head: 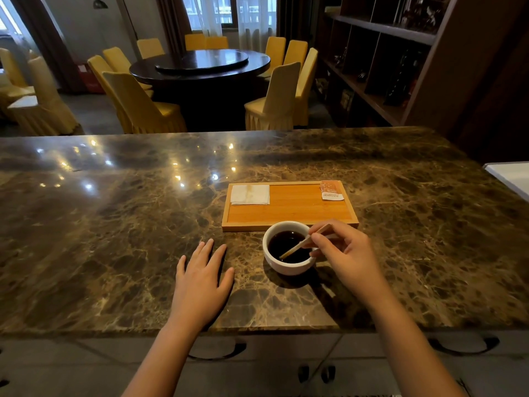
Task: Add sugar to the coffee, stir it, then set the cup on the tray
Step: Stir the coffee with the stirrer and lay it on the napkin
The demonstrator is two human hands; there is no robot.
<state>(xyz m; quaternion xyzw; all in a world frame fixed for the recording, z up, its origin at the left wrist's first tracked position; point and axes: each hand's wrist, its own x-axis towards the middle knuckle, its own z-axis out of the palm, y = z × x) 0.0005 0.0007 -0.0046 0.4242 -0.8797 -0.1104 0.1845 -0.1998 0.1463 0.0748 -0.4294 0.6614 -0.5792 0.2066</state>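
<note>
A white cup (286, 267) of dark coffee stands on the marble counter, just in front of a wooden tray (289, 212). My right hand (347, 255) pinches a wooden stir stick (297, 247) whose lower end dips into the coffee. My left hand (203, 277) lies flat on the counter to the left of the cup, fingers spread, holding nothing. An orange sugar packet (331, 191) rests in the tray's far right corner. A folded white napkin (250, 194) lies in the tray's far left corner.
The brown marble counter (114, 224) stretches wide to the left and right. A white object (512, 176) shows at the counter's right edge. Beyond the counter stand a round dark table (200, 64) with yellow-covered chairs and a dark shelf unit (386, 53) at right.
</note>
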